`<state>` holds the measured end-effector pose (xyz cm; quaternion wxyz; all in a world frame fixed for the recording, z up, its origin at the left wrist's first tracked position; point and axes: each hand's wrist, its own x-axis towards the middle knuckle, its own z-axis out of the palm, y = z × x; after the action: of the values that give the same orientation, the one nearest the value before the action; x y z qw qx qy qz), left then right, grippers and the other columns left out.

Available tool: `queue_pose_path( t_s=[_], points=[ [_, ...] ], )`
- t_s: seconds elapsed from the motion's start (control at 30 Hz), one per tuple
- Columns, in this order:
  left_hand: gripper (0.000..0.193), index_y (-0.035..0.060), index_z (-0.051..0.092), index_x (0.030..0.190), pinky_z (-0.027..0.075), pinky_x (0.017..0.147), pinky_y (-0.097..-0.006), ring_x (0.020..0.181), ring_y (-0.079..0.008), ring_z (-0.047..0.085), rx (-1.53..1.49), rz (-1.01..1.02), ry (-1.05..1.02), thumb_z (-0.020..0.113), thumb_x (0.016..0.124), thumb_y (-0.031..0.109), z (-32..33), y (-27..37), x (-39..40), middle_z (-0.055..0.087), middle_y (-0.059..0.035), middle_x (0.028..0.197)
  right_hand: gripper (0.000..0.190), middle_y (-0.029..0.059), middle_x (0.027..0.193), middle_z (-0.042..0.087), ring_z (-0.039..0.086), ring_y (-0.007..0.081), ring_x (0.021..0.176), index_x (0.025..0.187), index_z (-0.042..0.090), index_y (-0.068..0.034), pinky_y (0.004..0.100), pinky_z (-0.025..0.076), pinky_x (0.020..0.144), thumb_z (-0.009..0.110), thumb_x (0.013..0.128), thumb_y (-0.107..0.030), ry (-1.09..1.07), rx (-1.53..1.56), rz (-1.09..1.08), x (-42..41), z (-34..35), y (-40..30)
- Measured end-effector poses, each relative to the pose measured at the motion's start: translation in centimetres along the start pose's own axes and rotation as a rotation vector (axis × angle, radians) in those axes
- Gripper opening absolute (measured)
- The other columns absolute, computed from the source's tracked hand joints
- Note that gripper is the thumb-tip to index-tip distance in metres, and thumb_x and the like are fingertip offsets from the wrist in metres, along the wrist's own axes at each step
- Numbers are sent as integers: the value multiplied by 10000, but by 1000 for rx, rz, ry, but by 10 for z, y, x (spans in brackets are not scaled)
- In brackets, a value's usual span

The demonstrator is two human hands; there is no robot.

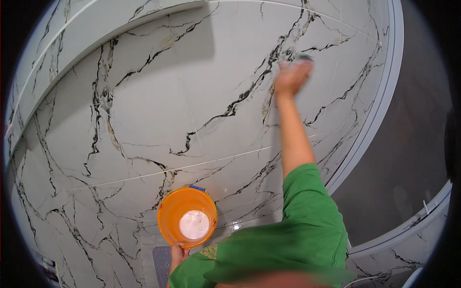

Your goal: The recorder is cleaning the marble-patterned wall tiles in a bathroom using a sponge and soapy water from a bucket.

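My right hand is stretched up against the marble-patterned wall tiles, blurred by motion. Its fingers hold a small dark greenish pad, mostly hidden by the hand, so its exact kind cannot be told. Low in the picture, my left hand grips the near rim of an orange plastic bucket. White, frothy liquid lies at the bottom of the bucket. A blue handle grip rests at the bucket's far rim.
A tiled ledge juts out along the upper left. At the right, a pale frame borders a dark grey panel. A grey speckled mat lies below the bucket, and a white cable runs at lower right.
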<state>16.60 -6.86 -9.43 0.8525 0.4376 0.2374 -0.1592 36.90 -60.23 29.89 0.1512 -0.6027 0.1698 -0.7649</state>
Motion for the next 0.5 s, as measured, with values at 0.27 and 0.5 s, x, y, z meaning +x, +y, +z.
queue_pose_path(
  t_s=[0.27,0.5],
  points=[
    [379,-23,424,1016,555,508,-350,622,-253,594,-88,42,135,400,637,-7,42,1,-36,544,-130,862,686,71,1401,215,170,239,1299,1342,257,-161,434,122,1039,453,780,-502,-434,244,-953,-19,-5,-101],
    [398,7,425,1029,537,425,-325,553,-242,580,-98,170,195,409,632,-3,30,-20,-18,547,-120,802,560,173,1342,263,200,301,1267,1285,307,-35,460,179,1009,380,862,-394,2,-186,114,134,-8,61]
  ],
)
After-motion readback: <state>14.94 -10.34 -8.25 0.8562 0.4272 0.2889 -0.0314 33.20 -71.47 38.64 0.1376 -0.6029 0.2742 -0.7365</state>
